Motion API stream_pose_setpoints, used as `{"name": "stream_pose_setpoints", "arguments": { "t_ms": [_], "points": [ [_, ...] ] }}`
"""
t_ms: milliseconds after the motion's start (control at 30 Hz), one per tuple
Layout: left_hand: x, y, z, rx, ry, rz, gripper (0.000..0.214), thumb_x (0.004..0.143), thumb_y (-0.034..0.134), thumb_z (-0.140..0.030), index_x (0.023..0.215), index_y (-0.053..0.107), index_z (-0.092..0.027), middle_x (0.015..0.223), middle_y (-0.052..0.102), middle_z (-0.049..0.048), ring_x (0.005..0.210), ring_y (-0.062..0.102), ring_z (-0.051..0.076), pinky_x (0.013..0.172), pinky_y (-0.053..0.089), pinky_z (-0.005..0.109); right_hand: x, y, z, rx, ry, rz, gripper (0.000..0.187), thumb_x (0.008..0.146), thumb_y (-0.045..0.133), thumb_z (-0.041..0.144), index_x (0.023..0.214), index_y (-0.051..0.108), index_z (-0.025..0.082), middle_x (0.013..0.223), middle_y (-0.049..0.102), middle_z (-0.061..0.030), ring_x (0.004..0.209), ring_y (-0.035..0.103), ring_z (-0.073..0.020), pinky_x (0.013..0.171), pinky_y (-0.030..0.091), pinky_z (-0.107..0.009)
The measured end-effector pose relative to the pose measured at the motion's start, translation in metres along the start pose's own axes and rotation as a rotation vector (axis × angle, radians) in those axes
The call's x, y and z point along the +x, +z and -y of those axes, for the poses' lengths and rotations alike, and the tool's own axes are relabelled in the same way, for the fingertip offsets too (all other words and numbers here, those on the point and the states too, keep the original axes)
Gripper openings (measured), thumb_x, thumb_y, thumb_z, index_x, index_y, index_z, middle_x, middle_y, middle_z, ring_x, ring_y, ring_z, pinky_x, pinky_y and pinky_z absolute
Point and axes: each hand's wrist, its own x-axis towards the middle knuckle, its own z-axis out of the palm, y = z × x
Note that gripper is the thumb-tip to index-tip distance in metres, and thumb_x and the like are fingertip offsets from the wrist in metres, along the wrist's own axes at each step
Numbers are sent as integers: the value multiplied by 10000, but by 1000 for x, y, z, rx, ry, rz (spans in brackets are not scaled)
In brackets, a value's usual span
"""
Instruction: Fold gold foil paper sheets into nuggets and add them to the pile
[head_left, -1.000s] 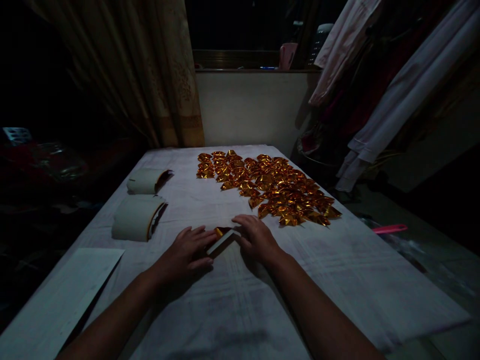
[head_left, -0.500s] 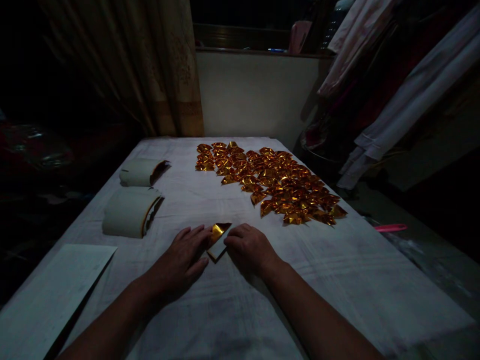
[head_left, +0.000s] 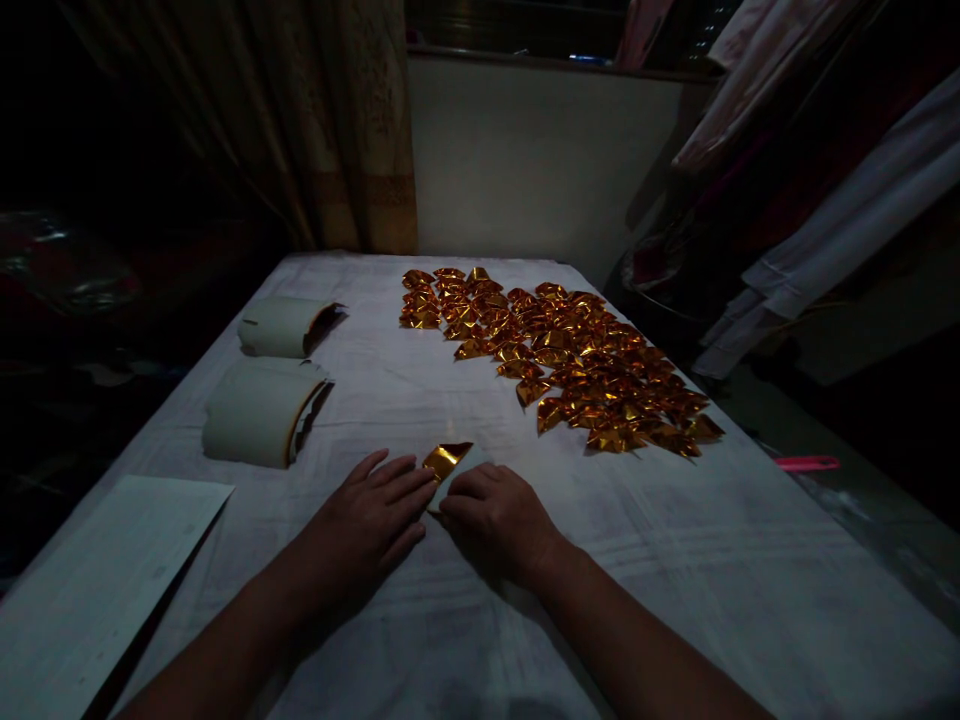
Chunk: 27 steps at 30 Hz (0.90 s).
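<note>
On the white cloth-covered table (head_left: 675, 560), a small piece of gold foil paper (head_left: 446, 460) lies between my two hands, partly folded with its gold corner sticking out. My left hand (head_left: 367, 520) lies flat with fingers stretched, fingertips pressing the paper's left edge. My right hand (head_left: 495, 515) has its fingers curled and pressed on the paper's right side, hiding most of it. Beyond them spreads a big patch of several folded gold foil pieces (head_left: 570, 365).
Two curled stacks of pale paper (head_left: 259, 410) (head_left: 285, 327) sit at the left. A flat pale sheet (head_left: 97, 590) lies at the near left corner. A curtain (head_left: 330, 120) hangs behind; clothes (head_left: 810, 180) hang at the right. A pink object (head_left: 806, 463) lies beyond the table's right edge.
The paper has been folded smaller. My right hand drew in toward the left hand and curled over it. The camera tilted down a little.
</note>
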Motion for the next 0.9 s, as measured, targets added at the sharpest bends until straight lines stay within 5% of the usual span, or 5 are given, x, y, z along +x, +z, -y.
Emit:
{"name": "stream_pose_setpoints", "arguments": {
  "t_ms": [400, 900],
  "points": [
    [-6, -6, 5, -148, -50, 153, 603, 983, 529, -367, 1545, 309, -376, 1576, 420, 18, 1487, 314, 281, 1205, 186, 541, 4, 4, 3, 133, 337, 18, 78, 906, 627, 219, 841, 670, 222, 861, 665, -37, 817, 595, -186, 736, 431, -301],
    [-6, -9, 9, -177, -10, 182, 584, 971, 563, -418, 1513, 348, -435, 1612, 344, -2, 1492, 294, 320, 1191, 190, 600, 6, 9, 4, 97, 384, 5, 36, 893, 616, 213, 863, 625, 230, 882, 653, -42, 850, 600, -210, 743, 435, -322]
  ]
}}
